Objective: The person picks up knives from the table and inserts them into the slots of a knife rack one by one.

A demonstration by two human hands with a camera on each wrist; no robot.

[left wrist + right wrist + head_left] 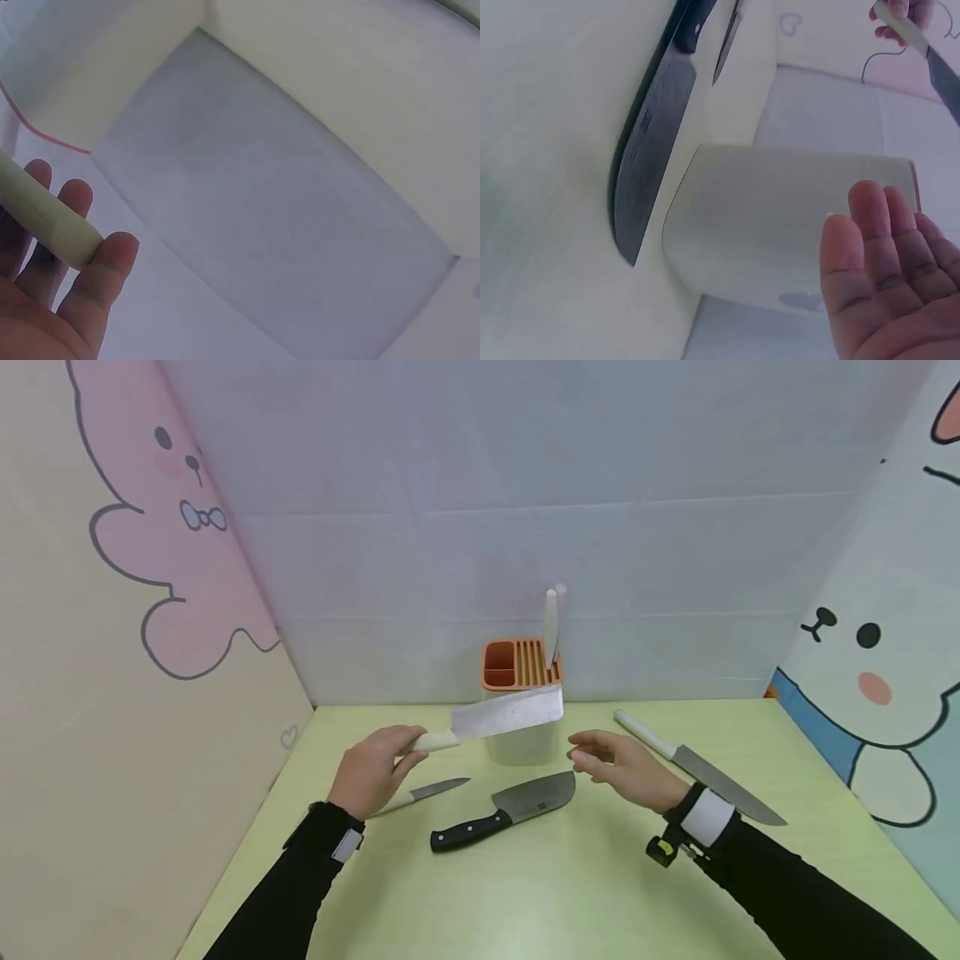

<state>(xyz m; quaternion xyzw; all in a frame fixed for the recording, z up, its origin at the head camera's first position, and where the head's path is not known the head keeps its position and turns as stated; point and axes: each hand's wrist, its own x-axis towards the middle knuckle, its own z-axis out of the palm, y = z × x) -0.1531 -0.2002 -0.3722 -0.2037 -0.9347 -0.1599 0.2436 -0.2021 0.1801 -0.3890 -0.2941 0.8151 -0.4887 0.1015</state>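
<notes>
My left hand (377, 771) grips the white handle (435, 741) of a cleaver, its broad blade (510, 712) pointing right and overlapping the front of the knife block in the head view. Part of the pale handle (52, 217) shows between thumb and fingers in the left wrist view. My right hand (626, 767) is off the table with nothing in it, fingers loosely bent, right of the block. The knife block (522, 745) has a white body and an orange slotted top (534, 662). Two white-handled knives (551, 622) stand in its right slots.
A black-handled knife (502, 814) lies on the table (510, 910) between the hands. Behind the left hand is a small white-handled knife (438, 788). A long white-handled knife (705, 772) lies at the right, partly behind the right wrist. Walls (525, 552) enclose the back and sides.
</notes>
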